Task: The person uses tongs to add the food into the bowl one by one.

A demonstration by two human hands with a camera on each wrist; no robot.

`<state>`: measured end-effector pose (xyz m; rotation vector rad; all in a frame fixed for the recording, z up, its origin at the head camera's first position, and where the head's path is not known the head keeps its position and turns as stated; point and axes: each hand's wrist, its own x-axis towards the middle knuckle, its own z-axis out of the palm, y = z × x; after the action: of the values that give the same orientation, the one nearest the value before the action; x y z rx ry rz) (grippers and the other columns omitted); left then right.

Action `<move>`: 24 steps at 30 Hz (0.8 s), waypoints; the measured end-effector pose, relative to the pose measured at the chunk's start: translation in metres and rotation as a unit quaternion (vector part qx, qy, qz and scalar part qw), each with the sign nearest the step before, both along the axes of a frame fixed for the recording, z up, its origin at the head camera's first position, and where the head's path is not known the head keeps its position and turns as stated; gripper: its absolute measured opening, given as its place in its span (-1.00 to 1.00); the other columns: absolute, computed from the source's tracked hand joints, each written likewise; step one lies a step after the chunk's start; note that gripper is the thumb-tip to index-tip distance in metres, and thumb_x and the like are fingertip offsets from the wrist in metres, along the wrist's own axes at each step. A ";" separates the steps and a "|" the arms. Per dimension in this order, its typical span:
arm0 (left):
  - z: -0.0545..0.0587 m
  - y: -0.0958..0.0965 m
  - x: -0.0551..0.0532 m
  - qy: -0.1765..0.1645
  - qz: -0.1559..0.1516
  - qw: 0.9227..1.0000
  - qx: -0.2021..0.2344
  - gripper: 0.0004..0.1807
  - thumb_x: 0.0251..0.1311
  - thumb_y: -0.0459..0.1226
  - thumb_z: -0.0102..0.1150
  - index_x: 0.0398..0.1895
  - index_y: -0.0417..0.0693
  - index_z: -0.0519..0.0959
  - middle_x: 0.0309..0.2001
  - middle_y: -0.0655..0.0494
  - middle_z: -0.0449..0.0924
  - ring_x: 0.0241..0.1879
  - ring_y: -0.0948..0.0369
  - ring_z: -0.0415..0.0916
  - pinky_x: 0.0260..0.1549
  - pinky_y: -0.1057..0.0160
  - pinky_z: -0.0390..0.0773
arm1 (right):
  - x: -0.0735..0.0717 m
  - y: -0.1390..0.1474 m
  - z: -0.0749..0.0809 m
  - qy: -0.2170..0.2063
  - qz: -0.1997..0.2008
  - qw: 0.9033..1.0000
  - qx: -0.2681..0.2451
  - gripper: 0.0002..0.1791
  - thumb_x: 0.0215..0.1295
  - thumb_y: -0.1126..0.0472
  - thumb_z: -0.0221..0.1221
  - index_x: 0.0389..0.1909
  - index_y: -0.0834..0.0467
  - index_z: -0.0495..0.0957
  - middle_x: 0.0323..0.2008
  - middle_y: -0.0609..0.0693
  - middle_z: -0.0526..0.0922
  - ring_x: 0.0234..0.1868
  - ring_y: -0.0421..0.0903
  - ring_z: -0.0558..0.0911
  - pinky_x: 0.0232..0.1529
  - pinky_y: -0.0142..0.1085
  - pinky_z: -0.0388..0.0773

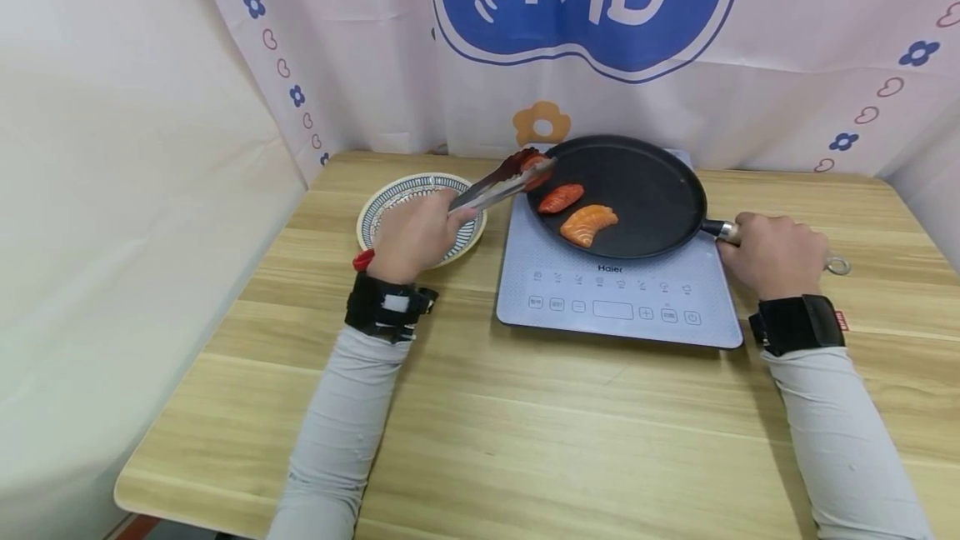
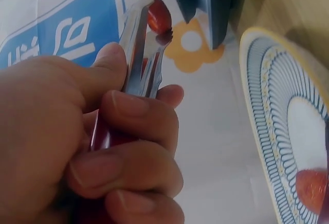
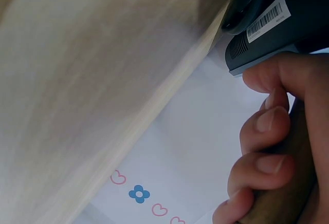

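My left hand (image 1: 411, 236) grips metal tongs (image 1: 495, 186) with red tips; the tips pinch a piece of salmon (image 1: 537, 165) at the left rim of a black frying pan (image 1: 645, 190). The left wrist view shows my fingers (image 2: 139, 126) curled round the tongs (image 2: 141, 64) and the red piece (image 2: 158, 17) at the tips. Two more salmon pieces, one red (image 1: 561, 197) and one orange (image 1: 588, 223), lie in the pan. My right hand (image 1: 772, 255) holds the pan handle (image 1: 722, 229); its fingers (image 3: 267, 147) wrap the wooden handle (image 3: 288, 183).
The pan sits on a grey induction cooker (image 1: 618, 298) on a wooden table (image 1: 525, 423). A blue-patterned plate (image 1: 397, 198) lies left of the cooker, under my left hand; in the left wrist view the plate (image 2: 267, 126) holds another red piece (image 2: 311, 188). A printed cloth hangs behind.
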<state>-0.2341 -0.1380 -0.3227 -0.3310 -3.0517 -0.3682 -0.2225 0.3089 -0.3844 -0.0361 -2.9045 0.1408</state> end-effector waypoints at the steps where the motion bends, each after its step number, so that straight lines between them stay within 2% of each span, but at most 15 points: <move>1: -0.001 0.002 0.000 0.004 -0.001 1.000 -0.003 -0.57 0.60 0.14 -0.04 -0.09 0.01 0.60 -0.42 0.03 0.57 -0.45 0.05 0.52 -0.58 0.13 0.38 | 0.000 0.000 0.000 -0.001 -0.001 1.000 0.000 -0.65 0.28 0.07 0.34 -0.52 0.20 0.48 -0.69 0.09 0.39 -0.63 0.13 0.39 -0.61 -0.04 0.22; 7: -0.006 0.010 0.000 0.019 0.005 1.000 -0.014 -0.56 0.60 0.14 -0.03 -0.06 0.00 0.62 -0.43 0.03 0.59 -0.45 0.05 0.53 -0.60 0.13 0.38 | -0.001 0.001 -0.001 0.000 0.001 1.000 -0.001 -0.63 0.29 0.06 0.35 -0.54 0.19 0.46 -0.70 0.08 0.38 -0.63 0.13 0.39 -0.61 -0.04 0.23; 14: -0.011 0.018 0.001 0.021 0.018 0.999 -0.015 -0.58 0.59 0.13 -0.01 -0.07 0.01 0.61 -0.45 0.05 0.57 -0.47 0.06 0.52 -0.61 0.12 0.36 | -0.001 0.000 0.000 0.001 0.001 1.000 0.002 -0.64 0.29 0.07 0.34 -0.54 0.19 0.46 -0.69 0.09 0.39 -0.63 0.13 0.38 -0.61 -0.04 0.23; 24: -0.015 0.026 0.003 0.062 0.017 0.998 -0.029 -0.56 0.57 0.14 0.04 -0.19 -0.03 0.60 -0.52 0.06 0.55 -0.55 0.05 0.51 -0.65 0.09 0.33 | -0.001 0.000 0.001 -0.008 -0.002 1.000 0.000 -0.64 0.30 0.07 0.34 -0.53 0.20 0.47 -0.69 0.10 0.40 -0.62 0.14 0.39 -0.59 -0.04 0.23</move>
<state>-0.2311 -0.1124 -0.3378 -0.2923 -2.9463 -0.2485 -0.2237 0.3087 -0.3838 -0.0435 -2.9198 0.1414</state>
